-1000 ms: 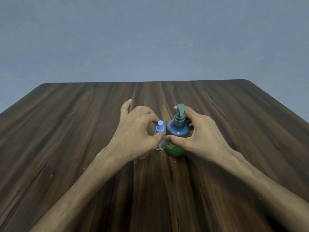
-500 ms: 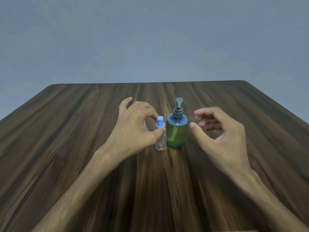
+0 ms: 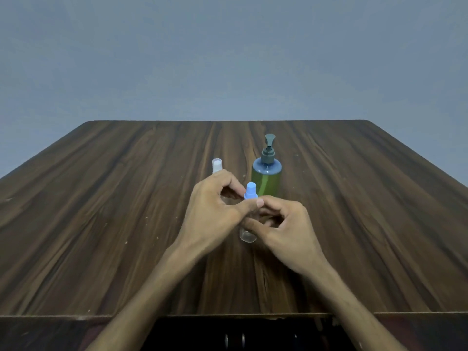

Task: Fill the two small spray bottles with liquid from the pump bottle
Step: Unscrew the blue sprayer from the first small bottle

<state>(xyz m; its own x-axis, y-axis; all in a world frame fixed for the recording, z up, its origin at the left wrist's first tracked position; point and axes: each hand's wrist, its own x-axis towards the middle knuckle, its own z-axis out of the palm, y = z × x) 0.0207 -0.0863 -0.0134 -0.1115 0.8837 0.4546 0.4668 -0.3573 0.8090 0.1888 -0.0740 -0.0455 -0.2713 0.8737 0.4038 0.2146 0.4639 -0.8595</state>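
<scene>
The bench is a dark wood-grain surface that fills the lower half of the head view, with a plain grey-blue wall behind its far edge.

The pump bottle stands upright on the bench past my hands, slightly right of centre. Its body is translucent green with a blue shoulder and a dark grey-green pump head on top. Neither hand touches it.

My left hand comes in from the lower left with its fingers curled. Its thumb and forefinger pinch the collar just under the blue spray cap. My right hand comes in from the lower right, also curled, with its thumb and fingers wrapped round the clear body of the same bottle.

The blue-capped spray bottle is held between both hands, near upright, in front of the pump bottle. Its clear base shows below my fingers. Whether the base rests on the bench or sits just above it cannot be determined.

The white-capped spray bottle stands behind my left hand, to the left of the pump bottle and apart from it. Only its cap and upper part are visible.
</scene>
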